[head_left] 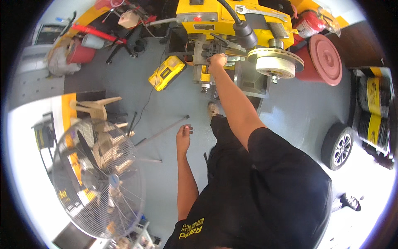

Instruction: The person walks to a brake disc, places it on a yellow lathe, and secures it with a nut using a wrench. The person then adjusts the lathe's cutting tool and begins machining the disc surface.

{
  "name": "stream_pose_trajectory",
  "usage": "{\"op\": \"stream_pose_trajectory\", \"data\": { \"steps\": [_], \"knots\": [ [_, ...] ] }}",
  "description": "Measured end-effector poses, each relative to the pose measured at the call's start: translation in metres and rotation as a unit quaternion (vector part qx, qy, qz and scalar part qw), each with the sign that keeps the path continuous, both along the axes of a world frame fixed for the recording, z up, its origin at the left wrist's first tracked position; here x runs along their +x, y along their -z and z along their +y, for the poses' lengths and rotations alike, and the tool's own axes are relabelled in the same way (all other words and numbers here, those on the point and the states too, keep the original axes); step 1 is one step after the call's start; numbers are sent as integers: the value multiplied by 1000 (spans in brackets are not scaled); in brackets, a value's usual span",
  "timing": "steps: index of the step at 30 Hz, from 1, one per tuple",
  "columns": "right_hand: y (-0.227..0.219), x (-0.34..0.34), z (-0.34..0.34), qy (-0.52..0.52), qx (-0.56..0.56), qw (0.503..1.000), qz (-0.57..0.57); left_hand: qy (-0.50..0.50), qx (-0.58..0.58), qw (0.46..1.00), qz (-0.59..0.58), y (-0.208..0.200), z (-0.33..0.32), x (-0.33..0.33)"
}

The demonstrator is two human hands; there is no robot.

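A yellow brake lathe (244, 25) stands at the top of the view. On its spindle sits a brake disc (275, 64) with a wide hub. My right arm stretches forward, and my right hand (218, 61) is closed at the lathe's grey tool post (206, 52), left of the disc. What its fingers grip is too small to make out. Low by my side hangs my left hand (183, 135), its fingers loosely bent and apart, with nothing in it. A large wrench (261, 13) lies on top of the lathe, beside a black flexible-neck lamp (245, 34).
A yellow case (166, 73) lies on the grey floor, left of the lathe. A large fan (99, 178) and beige chairs (97, 108) stand at the left. To the right are a red lidded bin (321, 62), a fire extinguisher (309, 25) and a wheel (338, 146).
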State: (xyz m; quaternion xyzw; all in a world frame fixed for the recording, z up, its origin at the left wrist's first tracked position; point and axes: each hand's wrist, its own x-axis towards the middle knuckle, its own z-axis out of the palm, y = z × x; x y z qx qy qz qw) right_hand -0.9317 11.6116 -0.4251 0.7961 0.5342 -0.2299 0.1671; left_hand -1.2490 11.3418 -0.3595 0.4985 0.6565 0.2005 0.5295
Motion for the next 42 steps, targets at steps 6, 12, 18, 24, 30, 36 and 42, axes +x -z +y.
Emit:
{"op": "stream_pose_trajectory", "data": {
  "steps": [6, 12, 18, 24, 30, 36, 42],
  "knots": [
    [8, 8, 9, 77, 5, 997, -31, 84, 4, 996, -17, 21, 114, 1],
    [-9, 34, -54, 249, 203, 930, 177, 214, 110, 971, -22, 20, 281, 82],
    [-39, 39, -49, 281, 131, 948, 72, 315, 191, 929, 22, 87, 375, 195],
    [-39, 21, -51, 404, 118, 904, 76, 422, 114, 899, 5, 97, 391, 189],
    [-41, 15, -39, 408, 138, 901, 54, 354, -121, 915, -154, 105, 397, 187],
    [-46, 9, -31, 439, 95, 892, 53, 391, -239, 888, -24, 90, 414, 199],
    [-50, 5, -20, 476, 83, 874, 50, 287, -346, 882, -142, 106, 424, 207]
  ]
}}
